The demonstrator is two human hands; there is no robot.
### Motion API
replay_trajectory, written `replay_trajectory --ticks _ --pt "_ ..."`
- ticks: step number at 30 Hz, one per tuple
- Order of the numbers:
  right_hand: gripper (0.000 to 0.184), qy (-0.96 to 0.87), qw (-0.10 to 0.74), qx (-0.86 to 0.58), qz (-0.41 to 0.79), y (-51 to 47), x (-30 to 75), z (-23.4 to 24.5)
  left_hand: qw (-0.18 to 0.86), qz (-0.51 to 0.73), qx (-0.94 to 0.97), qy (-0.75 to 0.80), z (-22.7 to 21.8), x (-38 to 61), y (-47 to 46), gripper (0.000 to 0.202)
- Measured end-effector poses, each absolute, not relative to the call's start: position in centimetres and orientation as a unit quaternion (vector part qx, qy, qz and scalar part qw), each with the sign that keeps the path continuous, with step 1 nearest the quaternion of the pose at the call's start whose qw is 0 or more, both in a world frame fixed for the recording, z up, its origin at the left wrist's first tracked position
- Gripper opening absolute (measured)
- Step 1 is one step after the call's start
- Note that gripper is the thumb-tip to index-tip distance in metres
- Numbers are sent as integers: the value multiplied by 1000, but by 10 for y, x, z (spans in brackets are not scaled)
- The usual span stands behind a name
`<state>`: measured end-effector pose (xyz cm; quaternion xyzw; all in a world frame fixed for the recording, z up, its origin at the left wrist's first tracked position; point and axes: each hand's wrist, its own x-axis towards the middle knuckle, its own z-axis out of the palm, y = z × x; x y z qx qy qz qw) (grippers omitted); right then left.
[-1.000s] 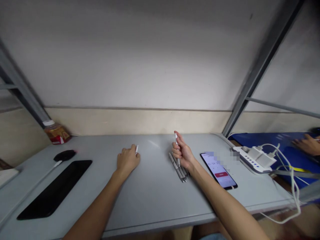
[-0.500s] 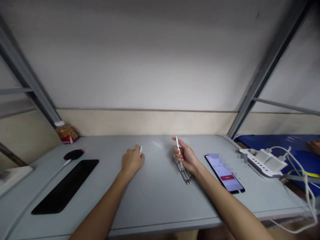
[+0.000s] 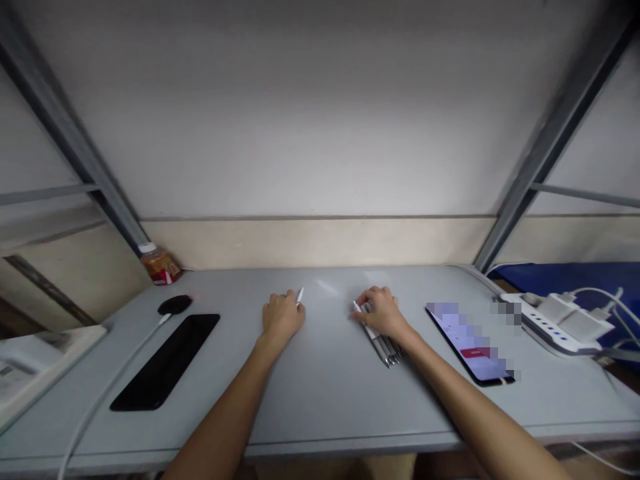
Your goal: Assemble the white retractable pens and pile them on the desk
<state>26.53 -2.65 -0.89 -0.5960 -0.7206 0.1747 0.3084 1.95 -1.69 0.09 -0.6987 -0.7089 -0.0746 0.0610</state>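
Observation:
My left hand [image 3: 283,317] rests on the grey desk [image 3: 320,387], its fingers curled closed round a white pen [image 3: 300,295] whose end sticks up past the thumb side. To the right, my right hand [image 3: 384,312] lies over a bundle of grey and white pens [image 3: 386,348]. Its thumb and fingers close on a pen with a white end [image 3: 357,307] at the bundle's left side. The lower ends of several pens show below the hand, side by side and slanting; their upper parts are mostly hidden under the palm.
A lit phone [image 3: 467,347] lies right of my right arm, with a power strip [image 3: 555,327] and white cables beyond. On the left are a black phone-shaped slab [image 3: 167,363], a black disc [image 3: 175,305] on a white cable, and a bottle [image 3: 160,265]. Wall behind.
My right hand has come down with its pen, from upright above the bundle to lying along it. My left hand still holds its pen. The whole view has shifted slightly.

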Motion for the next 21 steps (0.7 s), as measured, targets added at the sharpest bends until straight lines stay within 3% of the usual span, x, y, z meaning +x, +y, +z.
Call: replay_trajectory --ticks 6,21 --pt "50 -733 214 -631 135 -30 268 -6 60 -73 -703 -705 0 20 -16 40" --pt "50 -722 169 -661 118 -27 271 -3 56 -94 -741 -662 0 24 -14 37"
